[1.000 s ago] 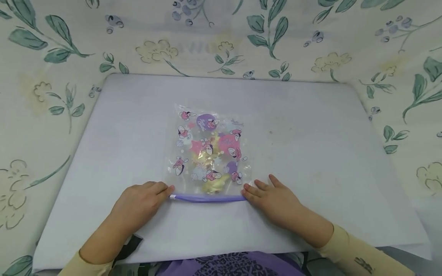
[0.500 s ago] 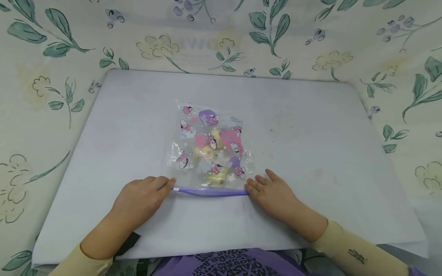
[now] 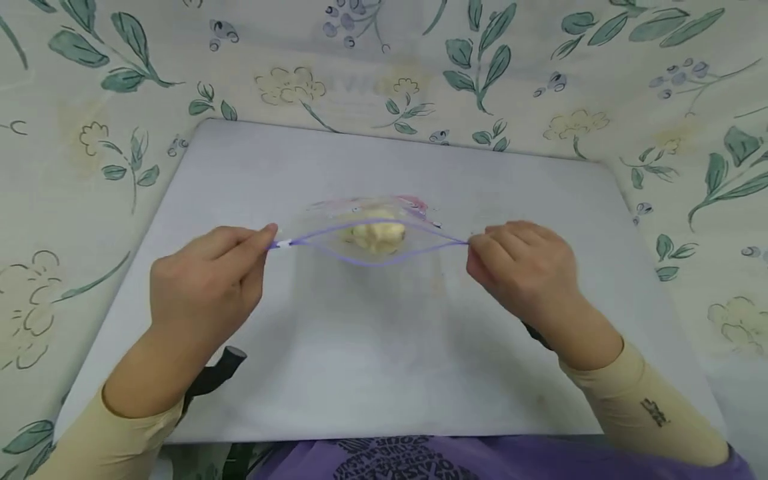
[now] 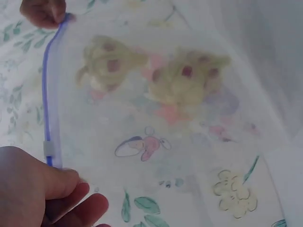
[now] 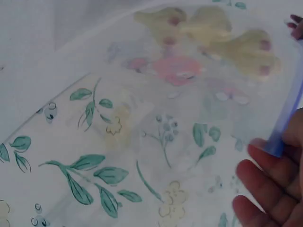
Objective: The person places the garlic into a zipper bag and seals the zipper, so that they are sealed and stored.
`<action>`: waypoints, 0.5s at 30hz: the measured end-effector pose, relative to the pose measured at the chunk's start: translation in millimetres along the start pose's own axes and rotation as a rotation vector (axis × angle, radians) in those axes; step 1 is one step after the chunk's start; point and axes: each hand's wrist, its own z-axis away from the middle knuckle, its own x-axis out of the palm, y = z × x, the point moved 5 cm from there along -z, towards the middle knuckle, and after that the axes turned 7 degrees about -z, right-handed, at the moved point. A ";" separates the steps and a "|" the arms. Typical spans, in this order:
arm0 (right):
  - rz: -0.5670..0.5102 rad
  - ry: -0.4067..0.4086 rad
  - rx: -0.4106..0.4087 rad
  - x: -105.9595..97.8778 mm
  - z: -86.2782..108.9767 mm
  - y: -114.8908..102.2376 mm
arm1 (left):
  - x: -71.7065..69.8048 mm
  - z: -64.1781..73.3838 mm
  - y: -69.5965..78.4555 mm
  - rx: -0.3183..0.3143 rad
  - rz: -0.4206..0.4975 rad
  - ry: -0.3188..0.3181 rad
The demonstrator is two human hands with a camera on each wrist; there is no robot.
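A clear slider zip bag (image 3: 420, 208) with pink and purple cartoon prints hangs raised between both hands. My left hand (image 3: 207, 280) pinches the slider end of its purple zip, beside the white slider (image 4: 48, 148). At the opposite end of the zip, my right hand (image 3: 528, 273) grips the corner between thumb and fingers. The bag's mouth gapes between the two hands. Several pale yellow lumpy pieces (image 5: 251, 52) with dark reddish spots lie inside; their kind cannot be made out through the cloudy plastic.
Beneath the bag is a white tabletop (image 3: 372, 373) with rounded back corners. Floral cloth (image 3: 288, 87) surrounds it at the back and sides. A black camera mount (image 3: 222, 370) sits at the left wrist. The person's purple top (image 3: 408, 460) is at the front edge.
The bag lay flat on the table under both hands; now it is lifted and tilted with its mouth toward me. Both hands rose, moved apart and gripped the zip's ends, and the mouth parted.
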 end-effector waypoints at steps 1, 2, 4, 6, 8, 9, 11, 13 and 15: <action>0.016 -0.010 0.006 0.0 -6.5 3.2 | 1.0 -2.6 0.2 -0.003 -0.005 0.002; 0.033 -0.039 0.005 1.0 -10.7 4.8 | 2.8 -3.0 1.1 0.000 -0.011 -0.003; 0.048 -0.091 0.000 2.5 -13.1 6.8 | 6.9 1.0 2.7 0.020 -0.037 -0.024; 0.033 -0.089 -0.011 3.7 -9.9 8.5 | 10.7 7.6 1.9 0.022 -0.058 -0.009; 0.013 -0.145 -0.044 8.3 -1.7 9.3 | 16.1 16.2 1.6 0.048 -0.070 -0.018; -0.005 -0.193 -0.063 13.1 4.5 9.3 | 20.6 21.4 2.8 0.077 -0.069 -0.051; -0.034 -0.346 -0.106 27.2 21.5 7.5 | 33.0 35.3 9.1 0.168 -0.048 -0.159; -0.052 -0.527 -0.125 41.8 43.9 3.5 | 48.1 52.7 19.9 0.264 -0.025 -0.333; -0.046 -0.662 -0.113 54.8 63.7 -2.0 | 61.9 69.2 29.7 0.326 -0.042 -0.519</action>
